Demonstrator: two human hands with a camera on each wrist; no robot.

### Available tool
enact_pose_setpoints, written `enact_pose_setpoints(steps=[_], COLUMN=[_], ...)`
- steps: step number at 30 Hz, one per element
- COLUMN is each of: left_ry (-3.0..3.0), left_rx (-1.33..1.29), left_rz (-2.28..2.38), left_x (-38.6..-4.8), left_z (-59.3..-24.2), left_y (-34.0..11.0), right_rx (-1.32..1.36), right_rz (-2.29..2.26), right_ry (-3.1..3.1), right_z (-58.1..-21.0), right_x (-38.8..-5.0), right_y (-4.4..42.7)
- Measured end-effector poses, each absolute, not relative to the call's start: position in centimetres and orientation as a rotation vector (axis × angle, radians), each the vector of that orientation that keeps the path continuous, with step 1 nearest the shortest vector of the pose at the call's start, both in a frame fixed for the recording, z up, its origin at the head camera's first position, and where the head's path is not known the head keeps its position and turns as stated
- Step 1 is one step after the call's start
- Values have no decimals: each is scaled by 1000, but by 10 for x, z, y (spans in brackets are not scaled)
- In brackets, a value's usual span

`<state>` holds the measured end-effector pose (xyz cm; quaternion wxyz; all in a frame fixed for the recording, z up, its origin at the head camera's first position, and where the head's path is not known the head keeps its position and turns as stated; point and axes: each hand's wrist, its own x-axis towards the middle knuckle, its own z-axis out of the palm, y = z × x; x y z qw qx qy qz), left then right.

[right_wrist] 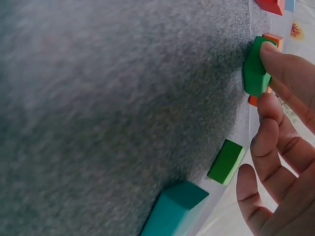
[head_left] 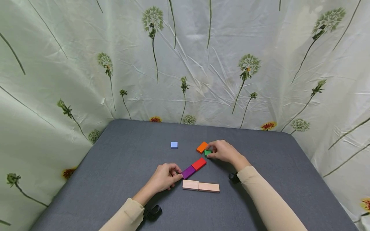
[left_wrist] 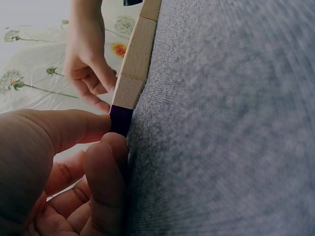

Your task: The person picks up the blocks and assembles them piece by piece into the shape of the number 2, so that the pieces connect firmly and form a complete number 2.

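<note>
With thumb and fingertips, my left hand (head_left: 163, 177) pinches the near left end of a purple block (head_left: 189, 172), also seen dark in the left wrist view. A red block (head_left: 199, 164) lies end to end with the purple one, forming a slanted line. Farther back, my right hand (head_left: 223, 151) holds a small green block (right_wrist: 255, 71) between thumb and fingers, just in front of an orange block (head_left: 202, 147). The hand partly covers the green block in the head view. Two pale wooden blocks, one left (head_left: 190, 184) and one right (head_left: 209, 187), lie end to end nearer me.
A light blue block (head_left: 174, 145) stands alone toward the back of the grey table (head_left: 130, 150). The right wrist view shows another green block (right_wrist: 226, 162) and a teal block (right_wrist: 177, 209), both hidden in the head view. A flowered curtain (head_left: 202, 70) borders the table.
</note>
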<state>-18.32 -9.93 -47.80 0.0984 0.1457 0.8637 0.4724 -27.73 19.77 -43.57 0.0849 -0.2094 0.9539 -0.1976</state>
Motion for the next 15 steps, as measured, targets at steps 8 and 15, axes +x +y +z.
enact_pose_setpoints(steps=[8,15], left_ry=[2554,2551], left_rx=[437,439], left_rz=[1398,1398], left_x=[-183,-184], left_z=[-478,-478], left_y=[-99,-99], right_rx=[-610,-647], right_rz=[-568,-565], right_ry=[2860,2818], right_z=[-434,-431], right_x=[-282,-281], right_y=[188,189])
